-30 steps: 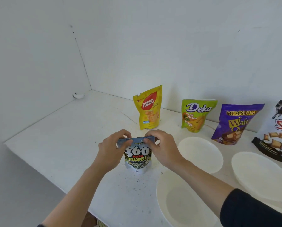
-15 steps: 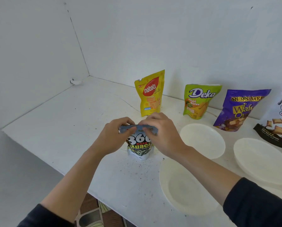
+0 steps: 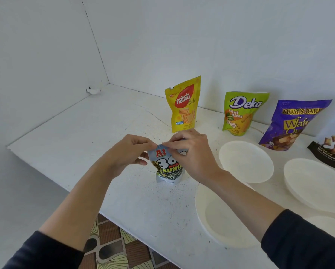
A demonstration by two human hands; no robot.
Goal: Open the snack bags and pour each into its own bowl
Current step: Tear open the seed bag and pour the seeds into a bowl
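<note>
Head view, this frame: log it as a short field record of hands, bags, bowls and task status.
left hand: pinching top edge of the seed pouch
right hand: pinching same top edge, grip closed
seed pouch: upright on the white table
bags at wall: yellow Nabati bag, green Deka bag, purple wafer bag, all upright; a fourth cut off at right
bowls: near bowl, middle bowl, right bowl, nothing in them
status: nothing poured yet
</note>
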